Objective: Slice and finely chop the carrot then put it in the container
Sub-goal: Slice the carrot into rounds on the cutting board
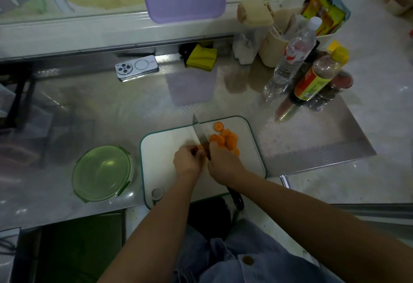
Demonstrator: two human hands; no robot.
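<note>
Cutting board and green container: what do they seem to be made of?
The cutting board looks like matte white plastic, with a thin green edge. The green container seems glossy, translucent plastic or perhaps glass: light glints in it and clip tabs sit on its rim.

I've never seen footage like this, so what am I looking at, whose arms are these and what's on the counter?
No machine here: this is one picture from a camera worn on a person's head, looking down at their bare hands. The left hand pinches a carrot stub on the white cutting board. The right hand grips a knife, its blade beside the stub. Carrot slices lie right of the blade. A green round container sits left of the board on the steel counter, with a phone and bottles farther back.
</note>
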